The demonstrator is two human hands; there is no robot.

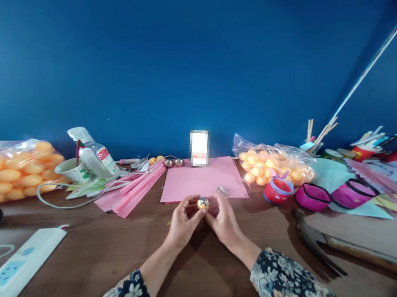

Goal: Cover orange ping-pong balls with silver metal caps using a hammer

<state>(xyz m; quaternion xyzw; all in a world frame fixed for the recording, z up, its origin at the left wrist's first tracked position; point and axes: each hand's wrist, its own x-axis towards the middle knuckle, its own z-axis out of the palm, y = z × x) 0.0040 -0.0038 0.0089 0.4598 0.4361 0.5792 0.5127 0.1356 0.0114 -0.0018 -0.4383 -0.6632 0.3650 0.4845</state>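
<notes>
Out in front of me, a small shiny ball is held between my fingertips. It looks silver on top and orange-yellow lower down. My left hand closes around its left side, thumb against the lower front. From the right, my right hand curls in, thumb and fingertips at the ball; its far fingers are partly hidden. Just beyond the right fingers, some crumpled silvery bits lie on a pink sheet. Further back sit two silver balls.
Bags of orange balls stand left and right. A hammer lies at right, near a small red pot and purple pouches. Pink strips, a bottle and a power strip are on the left.
</notes>
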